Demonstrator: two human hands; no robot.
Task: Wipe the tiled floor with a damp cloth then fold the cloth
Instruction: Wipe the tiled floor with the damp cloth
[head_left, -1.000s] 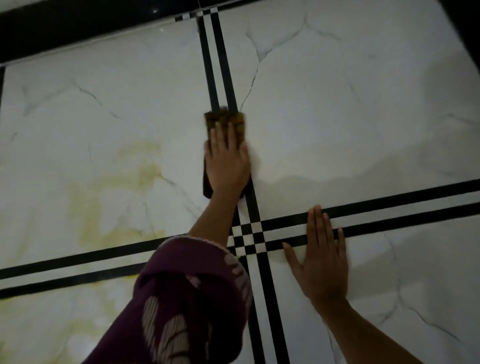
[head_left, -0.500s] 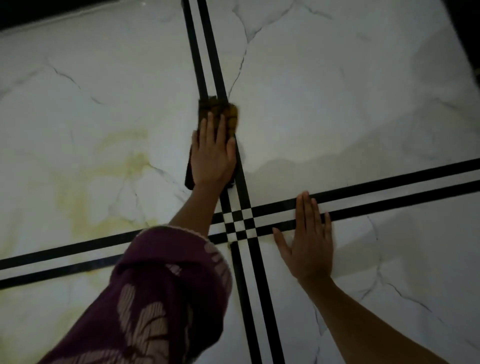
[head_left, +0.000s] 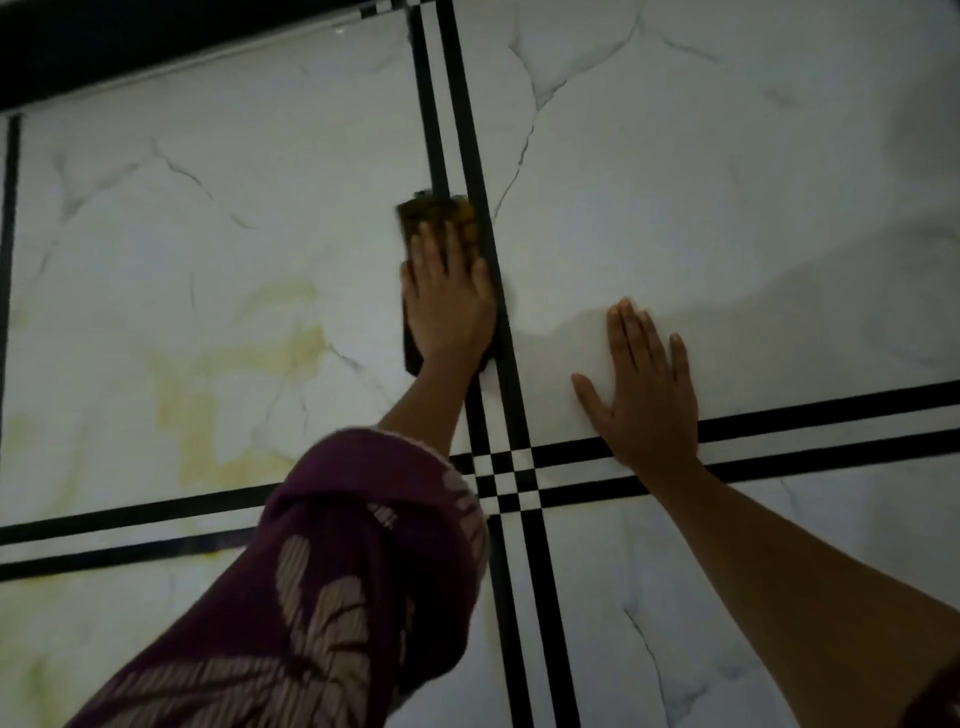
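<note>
A small dark brown-and-orange cloth (head_left: 436, 215) lies folded on the white marbled tiled floor (head_left: 675, 182), against the left black stripe of the vertical border. My left hand (head_left: 449, 306) presses flat on it with fingers together, covering most of it; only the far end and a dark near edge show. A purple patterned sleeve covers that arm. My right hand (head_left: 647, 395) rests flat on the floor to the right, fingers spread, its heel on the horizontal black stripes.
Double black stripes (head_left: 831, 431) cross in a checkered square (head_left: 501, 475) near my left wrist. A yellowish stain (head_left: 249, 358) marks the left tile. A dark band (head_left: 130, 47) bounds the floor at the far left. A faint damp edge curves across the right tile (head_left: 769, 291).
My right hand has shifted forward, from below the horizontal stripes to across them. My left hand has pushed the cloth slightly farther along the vertical stripes.
</note>
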